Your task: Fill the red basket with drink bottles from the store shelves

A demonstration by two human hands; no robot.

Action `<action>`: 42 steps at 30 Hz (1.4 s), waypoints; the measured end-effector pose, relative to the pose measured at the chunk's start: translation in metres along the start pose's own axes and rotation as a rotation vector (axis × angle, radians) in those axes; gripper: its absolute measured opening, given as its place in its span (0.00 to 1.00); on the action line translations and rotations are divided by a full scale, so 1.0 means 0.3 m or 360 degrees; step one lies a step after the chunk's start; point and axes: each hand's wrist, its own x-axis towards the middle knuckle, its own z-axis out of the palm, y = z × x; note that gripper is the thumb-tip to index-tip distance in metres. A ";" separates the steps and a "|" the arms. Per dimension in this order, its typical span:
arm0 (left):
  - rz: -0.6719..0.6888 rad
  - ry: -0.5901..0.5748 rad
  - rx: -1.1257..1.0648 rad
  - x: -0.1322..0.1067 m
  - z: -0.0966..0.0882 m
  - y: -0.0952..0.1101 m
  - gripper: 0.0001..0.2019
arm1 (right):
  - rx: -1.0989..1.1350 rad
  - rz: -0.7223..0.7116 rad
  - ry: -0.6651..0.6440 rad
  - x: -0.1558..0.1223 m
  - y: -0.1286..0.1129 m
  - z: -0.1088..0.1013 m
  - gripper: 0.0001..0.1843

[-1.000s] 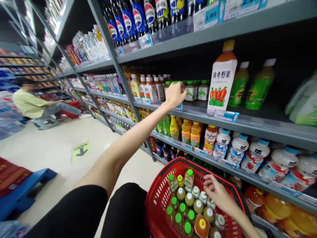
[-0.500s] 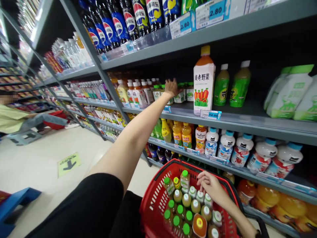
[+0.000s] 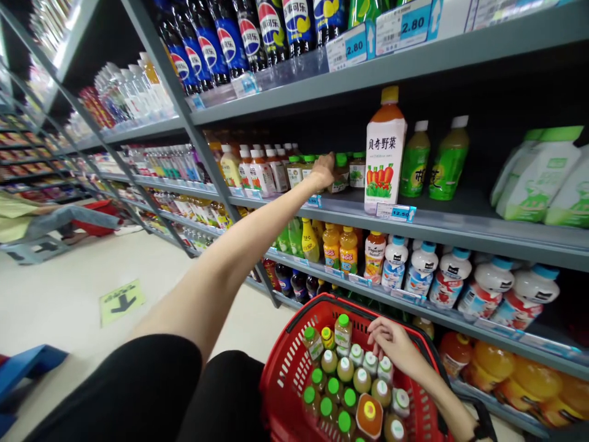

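Note:
My left hand reaches out to the middle shelf, its fingers closed at the side of a small green-capped juice bottle that leans slightly. Part of the grip is hidden behind the hand. Similar green-capped bottles stand on both sides of it. Below, my right hand hovers over the far right part of a red shopping basket, fingers loosely bent and apart, holding nothing. Inside the basket stand many small bottles with green or white caps, plus an orange bottle with a yellow cap.
A tall carrot juice bottle stands right of my left hand, before two green bottles. Cola bottles fill the shelf above. Orange drinks and milk bottles line the shelf below. A person sits at far left, near a blue stool.
My left hand has moved slightly right and down, from above the green-capped bottles to the side of one. My right hand has stayed over the basket.

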 end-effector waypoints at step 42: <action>0.0777 -0.0385 -0.2131 -1.338 0.110 0.167 0.31 | -0.0439 -0.0350 0.0165 -0.105 -0.099 0.101 0.31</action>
